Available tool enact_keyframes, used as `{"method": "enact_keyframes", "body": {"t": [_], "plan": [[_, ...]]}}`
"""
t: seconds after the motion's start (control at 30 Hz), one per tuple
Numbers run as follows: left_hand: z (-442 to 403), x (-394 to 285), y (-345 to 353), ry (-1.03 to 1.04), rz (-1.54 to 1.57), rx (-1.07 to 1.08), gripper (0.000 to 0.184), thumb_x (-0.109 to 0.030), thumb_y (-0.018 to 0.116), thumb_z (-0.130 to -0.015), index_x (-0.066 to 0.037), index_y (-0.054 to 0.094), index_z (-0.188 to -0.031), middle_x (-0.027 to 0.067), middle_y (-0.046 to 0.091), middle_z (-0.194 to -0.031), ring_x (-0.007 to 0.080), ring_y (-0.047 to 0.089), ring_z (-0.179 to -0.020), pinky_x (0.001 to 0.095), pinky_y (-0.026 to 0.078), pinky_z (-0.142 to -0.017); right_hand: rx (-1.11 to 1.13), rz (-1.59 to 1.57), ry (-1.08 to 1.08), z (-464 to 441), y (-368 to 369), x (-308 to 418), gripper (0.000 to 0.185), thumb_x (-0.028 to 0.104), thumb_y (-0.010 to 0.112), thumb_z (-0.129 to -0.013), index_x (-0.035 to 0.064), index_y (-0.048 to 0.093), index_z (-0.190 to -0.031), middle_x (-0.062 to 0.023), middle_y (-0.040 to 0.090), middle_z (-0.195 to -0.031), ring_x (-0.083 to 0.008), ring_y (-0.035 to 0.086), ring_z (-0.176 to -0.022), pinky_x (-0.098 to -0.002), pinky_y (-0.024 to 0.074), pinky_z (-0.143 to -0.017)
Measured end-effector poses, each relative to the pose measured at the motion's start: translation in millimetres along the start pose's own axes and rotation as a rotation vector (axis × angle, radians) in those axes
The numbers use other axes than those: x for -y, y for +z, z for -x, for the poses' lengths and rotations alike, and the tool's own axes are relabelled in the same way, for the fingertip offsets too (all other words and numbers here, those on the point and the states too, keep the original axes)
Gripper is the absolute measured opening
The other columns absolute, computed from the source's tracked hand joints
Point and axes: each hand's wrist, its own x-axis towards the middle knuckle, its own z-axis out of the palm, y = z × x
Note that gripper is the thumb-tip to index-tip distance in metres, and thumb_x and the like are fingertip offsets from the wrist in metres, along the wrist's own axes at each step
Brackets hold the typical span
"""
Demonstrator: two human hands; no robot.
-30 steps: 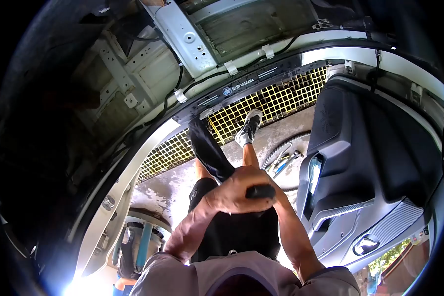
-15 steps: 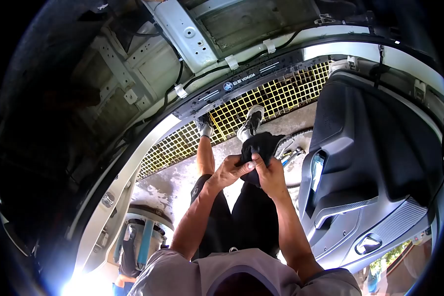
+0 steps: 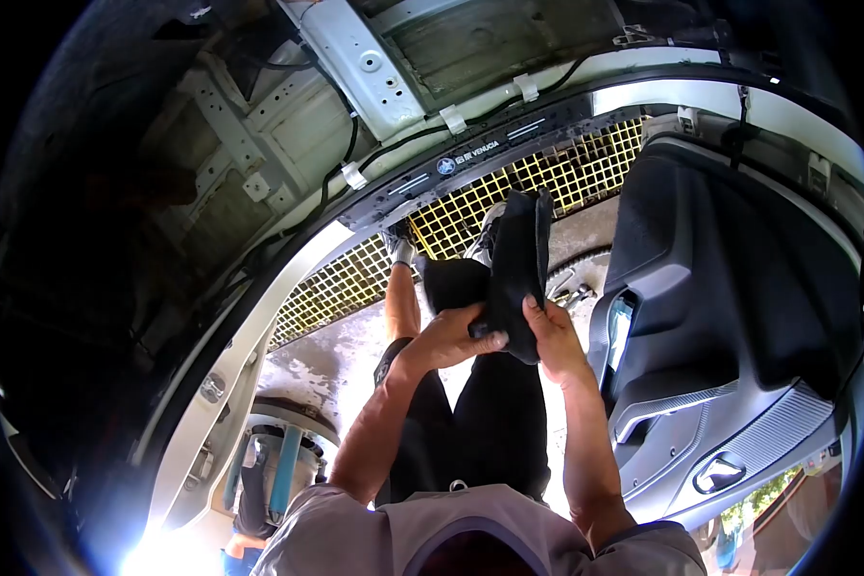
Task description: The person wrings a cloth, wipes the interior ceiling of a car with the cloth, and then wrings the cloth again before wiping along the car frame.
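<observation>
A piece of black cloth (image 3: 518, 264) is folded between my two hands, in front of my knees. One long fold points away from me towards the yellow grating, and another flap spreads to the left. My left hand (image 3: 446, 338) grips the lower left part of the cloth, its thumb on top and the other fingers partly hidden. On the right edge, my right hand (image 3: 555, 341) holds the cloth with the thumb pressed on the upper side. Below the cloth are my black-clad legs (image 3: 494, 422) and a partly covered shoe.
An opened car door (image 3: 730, 278) with a dark inner panel stands on my right. Ahead runs a door sill (image 3: 485, 158) marked VENUCIA, with bare metal floor behind it. Yellow grating (image 3: 586, 178) lies below. Tools (image 3: 578, 296) rest on the ground near the door.
The bunched cloth has been opened out into a longer shape reaching away from me, with a flap on the left. My hands have moved slightly apart, the right one shifting to the right.
</observation>
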Motion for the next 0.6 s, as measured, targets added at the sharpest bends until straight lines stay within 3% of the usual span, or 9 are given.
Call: {"method": "enact_keyframes", "body": {"t": [0.03,0.13,0.17,0.23,0.3,0.4,0.47,0.53,0.6], "plan": [[-4.0,-0.9,0.8,0.000,0.003,0.071,0.064,-0.060,0.068,-0.091,-0.002,0.069,-0.119,0.0192,0.074,-0.102,0.0308,0.070,-0.095,0.0367,0.053,-0.088,0.001,0.091,0.004,-3.9,-5.6,-7.6,0.051,0.044,0.053,-0.106,-0.0029,0.064,-0.123,-0.0036,0.069,-0.109,-0.0121,0.064,-0.094,-0.0293,0.0521,-0.085],[-1.5,-32.6,-7.1,-0.292,-0.041,-0.095,0.052,-0.047,0.076,-0.090,-0.003,0.070,-0.117,0.0171,0.073,-0.091,0.0254,0.071,-0.091,0.0327,0.053,-0.085,0.033,0.482,0.038,3.2,0.1,28.4,0.057,0.050,0.050,-0.106,-0.0022,0.065,-0.124,-0.0040,0.070,-0.104,-0.0132,0.064,-0.094,-0.0296,0.0509,-0.085],[-7.3,6.6,7.3,-0.136,0.093,-0.212,0.041,-0.031,0.081,-0.089,-0.001,0.072,-0.114,0.0135,0.073,-0.097,0.0189,0.070,-0.095,0.0298,0.053,-0.085,0.049,0.632,0.056,7.6,3.6,42.2,0.059,0.051,0.050,-0.106,-0.0020,0.065,-0.125,-0.0043,0.070,-0.103,-0.0135,0.064,-0.094,-0.0296,0.0506,-0.086],[0.4,-21.4,-4.8,0.142,-0.025,-0.387,0.035,-0.024,0.081,-0.090,-0.001,0.072,-0.115,0.0113,0.072,-0.104,0.0167,0.068,-0.096,0.0286,0.053,-0.084,-0.056,0.501,0.004,-0.5,-10.6,24.8,0.061,0.052,0.050,-0.105,-0.0034,0.066,-0.124,-0.0055,0.071,-0.102,-0.0135,0.064,-0.094,-0.0294,0.0508,-0.087],[4.2,-20.3,-10.4,0.166,0.044,-0.438,0.029,-0.018,0.078,-0.091,-0.001,0.072,-0.114,0.0086,0.067,-0.111,0.0155,0.063,-0.099,0.0284,0.050,-0.086,-0.158,0.290,-0.153,-5.8,-14.7,17.4,0.066,0.054,0.050,-0.104,-0.0062,0.065,-0.124,-0.0076,0.073,-0.105,-0.0139,0.065,-0.096,-0.0297,0.0515,-0.087],[6.1,-8.8,-13.4,0.204,0.371,-0.515,0.018,-0.010,0.075,-0.092,-0.003,0.074,-0.108,0.0084,0.058,-0.115,0.0171,0.054,-0.102,0.0303,0.044,-0.090,-0.289,-0.001,-0.194,-11.6,-33.3,7.7,0.050,0.043,0.067,-0.098,-0.0037,0.069,-0.118,-0.0076,0.073,-0.109,-0.0135,0.068,-0.095,-0.0273,0.0522,-0.088],[11.0,9.5,-21.1,0.123,0.597,-0.483,0.020,-0.007,0.066,-0.098,0.001,0.070,-0.116,-0.0016,0.064,-0.103,0.0083,0.054,-0.099,0.0262,0.043,-0.091,-0.213,-0.371,-0.249,-13.8,-47.2,5.5,0.038,0.026,0.070,-0.098,-0.0047,0.066,-0.120,-0.0117,0.073,-0.114,-0.0199,0.070,-0.104,-0.0322,0.0541,-0.096],[10.3,19.0,-27.9,0.160,0.711,-0.525,0.015,-0.013,0.072,-0.097,0.001,0.072,-0.101,-0.0025,0.061,-0.095,0.0068,0.049,-0.081,0.0234,0.040,-0.073,-0.038,-0.455,-0.297,-7.0,-47.5,14.6,0.041,0.015,0.072,-0.095,-0.0051,0.060,-0.129,-0.0135,0.069,-0.125,-0.0222,0.067,-0.115,-0.0347,0.0502,-0.105],[8.6,18.3,-33.3,0.165,0.648,-0.607,0.017,-0.014,0.069,-0.099,0.000,0.066,-0.090,-0.0079,0.045,-0.080,0.0048,0.036,-0.074,0.0250,0.031,-0.064,0.119,-0.439,-0.212,-1.3,-50.4,21.8,0.052,0.004,0.076,-0.088,-0.0034,0.055,-0.135,-0.0137,0.063,-0.135,-0.0225,0.062,-0.124,-0.0370,0.0453,-0.111]]}}
